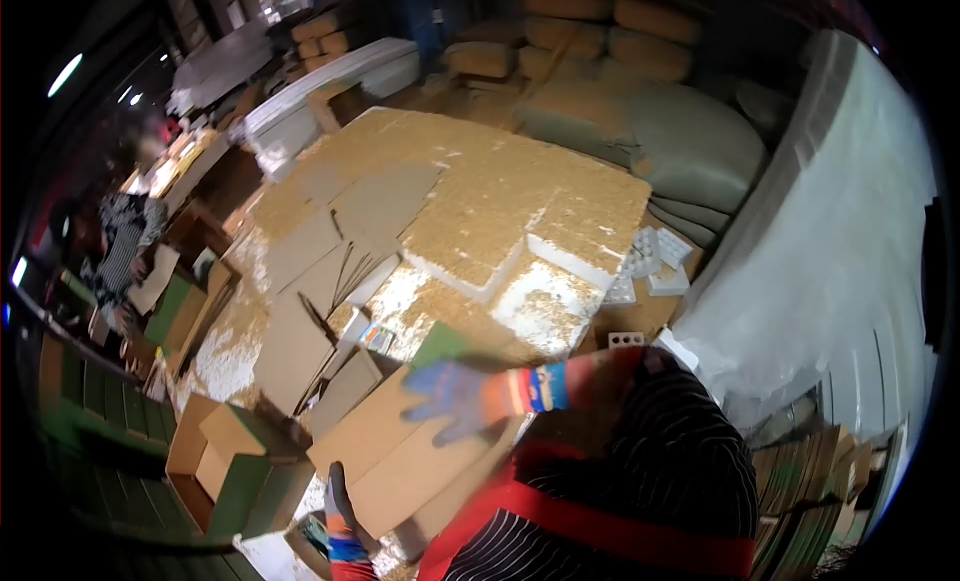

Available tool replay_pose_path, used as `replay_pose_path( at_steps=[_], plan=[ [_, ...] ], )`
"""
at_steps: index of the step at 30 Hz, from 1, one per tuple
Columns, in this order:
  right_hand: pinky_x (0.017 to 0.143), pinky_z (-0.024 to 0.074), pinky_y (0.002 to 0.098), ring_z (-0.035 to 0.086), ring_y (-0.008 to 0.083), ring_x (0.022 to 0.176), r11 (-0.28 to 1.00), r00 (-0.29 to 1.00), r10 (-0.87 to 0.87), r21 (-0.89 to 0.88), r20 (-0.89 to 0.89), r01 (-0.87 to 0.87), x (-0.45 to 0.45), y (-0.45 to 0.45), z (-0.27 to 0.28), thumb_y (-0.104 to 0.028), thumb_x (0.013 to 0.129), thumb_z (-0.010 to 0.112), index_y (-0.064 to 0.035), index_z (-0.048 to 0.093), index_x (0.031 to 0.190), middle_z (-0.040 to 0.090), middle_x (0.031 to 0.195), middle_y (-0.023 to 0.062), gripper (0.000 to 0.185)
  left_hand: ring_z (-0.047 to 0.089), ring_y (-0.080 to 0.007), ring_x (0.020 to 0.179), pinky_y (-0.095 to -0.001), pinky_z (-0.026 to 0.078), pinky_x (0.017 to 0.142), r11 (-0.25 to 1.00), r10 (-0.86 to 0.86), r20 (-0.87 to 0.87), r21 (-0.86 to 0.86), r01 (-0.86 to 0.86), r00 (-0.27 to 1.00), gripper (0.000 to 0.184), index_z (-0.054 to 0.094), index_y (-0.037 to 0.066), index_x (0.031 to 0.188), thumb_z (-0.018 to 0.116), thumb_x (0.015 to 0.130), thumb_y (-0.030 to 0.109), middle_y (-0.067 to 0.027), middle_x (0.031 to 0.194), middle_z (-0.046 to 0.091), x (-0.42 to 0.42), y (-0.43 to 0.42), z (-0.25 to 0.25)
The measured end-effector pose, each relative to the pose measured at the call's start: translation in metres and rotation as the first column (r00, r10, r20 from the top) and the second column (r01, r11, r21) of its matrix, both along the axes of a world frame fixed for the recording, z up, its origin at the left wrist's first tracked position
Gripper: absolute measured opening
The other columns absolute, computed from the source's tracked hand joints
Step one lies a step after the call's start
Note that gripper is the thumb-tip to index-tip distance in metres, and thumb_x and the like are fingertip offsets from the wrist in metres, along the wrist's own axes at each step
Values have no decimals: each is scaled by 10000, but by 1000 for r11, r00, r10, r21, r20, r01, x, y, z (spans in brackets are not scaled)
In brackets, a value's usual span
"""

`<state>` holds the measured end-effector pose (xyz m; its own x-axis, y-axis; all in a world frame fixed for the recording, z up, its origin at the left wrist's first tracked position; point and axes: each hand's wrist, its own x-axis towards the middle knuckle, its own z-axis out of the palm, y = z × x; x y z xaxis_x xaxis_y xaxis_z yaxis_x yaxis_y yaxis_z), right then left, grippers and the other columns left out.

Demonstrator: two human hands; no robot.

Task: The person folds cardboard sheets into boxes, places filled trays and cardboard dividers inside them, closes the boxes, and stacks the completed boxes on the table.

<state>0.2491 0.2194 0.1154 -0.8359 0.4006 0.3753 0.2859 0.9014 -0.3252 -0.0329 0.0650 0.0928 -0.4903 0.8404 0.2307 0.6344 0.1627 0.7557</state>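
Observation:
A brown cardboard box (400,456) lies in front of me, its long flaps folded flat on top. My right hand (450,396), in a grey-blue and orange knitted glove, is over the top of the box with its fingers spread. A slight blur on it leaves unclear whether the palm touches the board. Beside the box's left end, my left hand (342,506) shows edge-on, fingers stretched upward against or close to the side; part of it is hidden. A green piece (440,343) sticks out behind my right hand.
Flat cardboard sheets (300,306) lie across the debris-covered foam table (490,196). At left stands an open cardboard box (235,466); a co-worker (125,246) handles boxes beyond it. Plastic-wrapped material (800,261) rises at right, near stacked folded cardboard (810,481). Sacks (690,131) are behind.

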Motion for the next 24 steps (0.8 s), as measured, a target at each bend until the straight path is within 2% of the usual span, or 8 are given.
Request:
replay_pose_path(
  at_steps=[2, 7, 9, 10, 16, 17, 18, 24],
  plan=[
    [933, 346, 438, 407, 362, 1130, 840, 866, -481, -212, 138, 500, 3, -12, -2, -467, 719, 620, 9, 452, 1168, 424, 1223, 234, 676, 487, -251, 905, -346, 402, 746, 957, -146, 100, -237, 166, 984, 581, 377, -11, 1169, 507, 829, 442, -152, 1038, 464, -7, -3, 19],
    [1032, 242, 333, 244, 310, 1272, 265, 923, -185, -921, -338, -284, 14, 9, -39, -360, 829, 564, -115, 34, 1399, 198, 1392, 215, 816, 630, -204, 679, -298, 494, 581, 917, -138, 226, -339, 211, 964, 427, 606, -8, 929, 505, 854, 400, -132, 802, 643, 4, 1, 57],
    [911, 396, 362, 484, 324, 1076, 801, 834, -98, -541, -543, -258, 17, 8, -22, -337, 789, 601, -91, 82, 1393, 489, 1171, 226, 833, 607, -245, 767, -336, 482, 646, 951, -242, -159, 157, 266, 957, 306, 597, 6, 947, 595, 794, 271, -143, 868, 627, 28, -15, 15],
    [892, 407, 357, 505, 281, 1057, 773, 948, -126, -628, -291, -90, 24, 8, -36, -303, 773, 630, -59, 181, 1362, 502, 1165, 203, 779, 571, -293, 864, -379, 462, 735, 959, -282, -695, -195, 204, 662, 318, 584, 6, 1002, 596, 744, 192, -153, 946, 605, -5, -28, -64],
    [853, 423, 365, 533, 298, 990, 709, 931, -158, -618, 329, 339, 69, 8, -54, -404, 695, 676, -30, 385, 1270, 545, 1094, 201, 745, 397, -258, 1183, -326, 301, 1007, 993, -112, 80, -22, 114, 991, 507, 356, -47, 1272, 438, 876, 259, -155, 1302, 397, -13, -9, -59],
    [843, 417, 388, 524, 304, 993, 869, 980, -67, -472, 187, 149, 81, 31, -86, -420, 708, 656, -26, 386, 1270, 540, 1097, 190, 737, 343, -242, 1223, -314, 254, 1033, 935, -303, 792, 354, 5, 529, 505, 285, -16, 1320, 344, 905, 266, -153, 1327, 359, 14, 13, -4],
    [832, 412, 411, 514, 309, 997, 961, 996, 60, -275, 61, -42, 89, 59, -113, -436, 720, 636, -23, 388, 1269, 536, 1099, 179, 731, 286, -228, 1262, -302, 221, 1047, 958, -205, 203, 244, 153, 957, 572, 206, 30, 1365, 403, 832, 93, -128, 1382, 279, 13, 21, 14],
    [873, 335, 394, 470, 277, 1025, 641, 571, -755, 180, 323, 746, 52, 177, -102, -426, 730, 588, -117, 501, 1140, 509, 1107, 113, 520, 139, -209, 1322, -290, 99, 1073, 999, 27, 393, -45, -10, 919, 876, 171, 69, 1388, 350, 561, -161, -82, 1425, 203, 5, 49, -42]
  ],
)
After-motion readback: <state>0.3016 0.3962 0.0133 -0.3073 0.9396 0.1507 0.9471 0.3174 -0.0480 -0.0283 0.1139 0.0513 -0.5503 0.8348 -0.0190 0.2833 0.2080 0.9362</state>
